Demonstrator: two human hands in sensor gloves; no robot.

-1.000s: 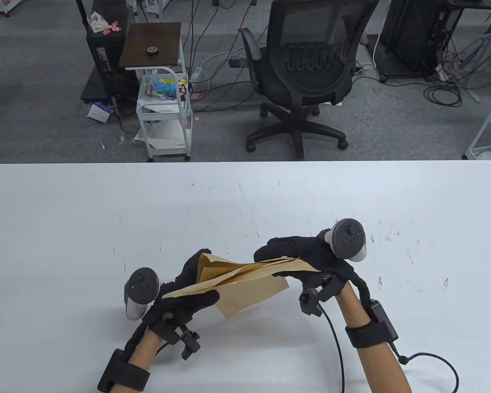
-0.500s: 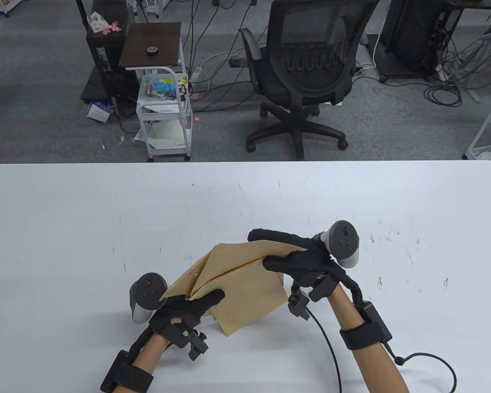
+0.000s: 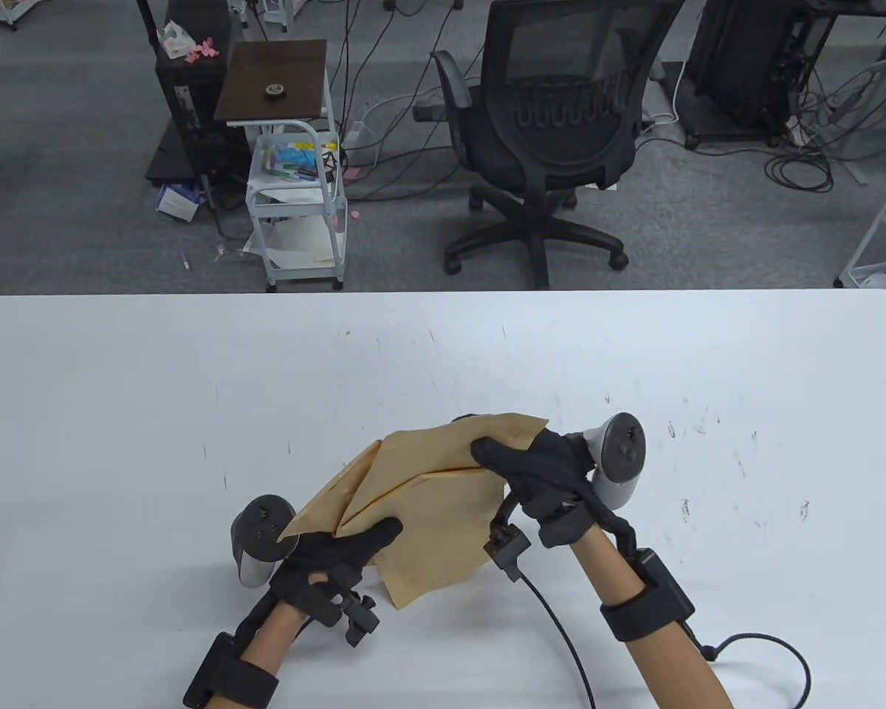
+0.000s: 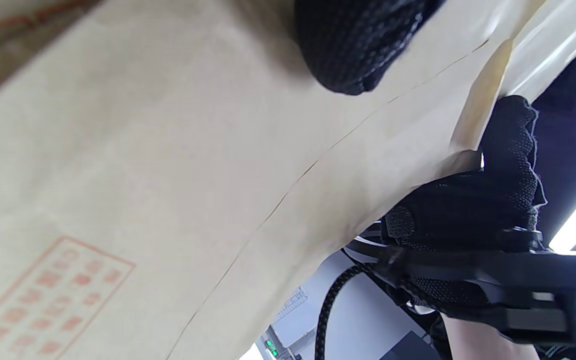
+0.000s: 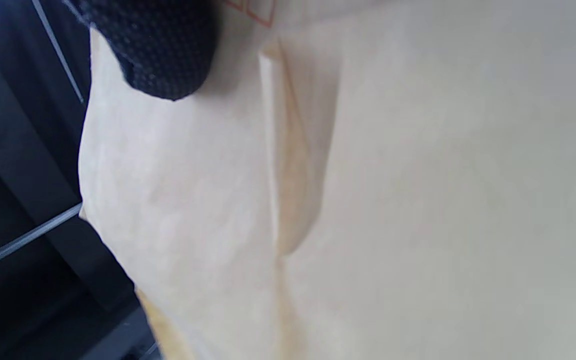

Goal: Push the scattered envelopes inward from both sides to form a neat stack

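Observation:
A bundle of tan envelopes [image 3: 428, 509] is held tilted above the white table [image 3: 118, 413], near its front middle. My left hand [image 3: 332, 554] grips the bundle's lower left corner, thumb on top. My right hand [image 3: 531, 461] grips the upper right edge, thumb over the front. The envelopes are fanned and uneven, with one corner hanging down. In the left wrist view the envelopes [image 4: 168, 175] fill the frame, with a red printed box on one and my right hand [image 4: 478, 225] at their far edge. In the right wrist view the envelopes [image 5: 368, 200] fill the frame under a fingertip [image 5: 163, 50].
A black office chair [image 3: 554, 133] and a small white cart [image 3: 299, 199] stand on the floor beyond the table's far edge. A cable [image 3: 561, 642] trails from my right wrist over the table's front.
The bundle has tilted up to show its broad face. My right hand has moved left and nearer, closing over its top edge. My left hand has barely moved.

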